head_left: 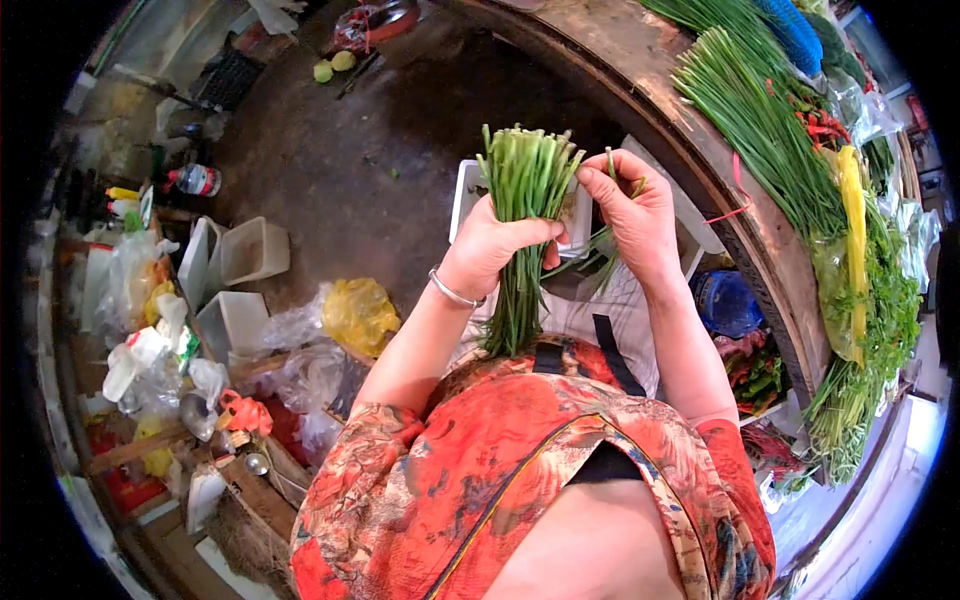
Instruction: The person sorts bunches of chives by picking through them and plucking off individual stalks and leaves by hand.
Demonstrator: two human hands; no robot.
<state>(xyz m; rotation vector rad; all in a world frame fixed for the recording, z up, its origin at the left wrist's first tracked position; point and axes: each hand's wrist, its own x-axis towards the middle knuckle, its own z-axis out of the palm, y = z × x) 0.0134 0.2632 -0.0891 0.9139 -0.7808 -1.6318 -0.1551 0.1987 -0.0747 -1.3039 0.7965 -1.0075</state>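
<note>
My left hand (pixel 505 243) is wrapped round a thick bunch of green stalks (pixel 525 175), which look like garlic chives. The pale cut ends point up and away from me, and the thin dark tips hang towards my lap. Just to the right, my right hand (pixel 632 205) pinches a few loose green stalks (pixel 606 262) between thumb and fingers, close to the cut ends of the bunch. Under both hands stands a white plastic tub (pixel 463 195), partly hidden by the bunch. A metal bangle sits on my left wrist.
A curved wooden counter (pixel 775 225) on the right bears long green stalks (pixel 745 130), leafy herbs (pixel 885 300) and yellow plastic. Below it is a blue water jug (pixel 728 303). To the left are white bins (pixel 255 250), plastic bags (pixel 360 315) and a bottle (pixel 195 180).
</note>
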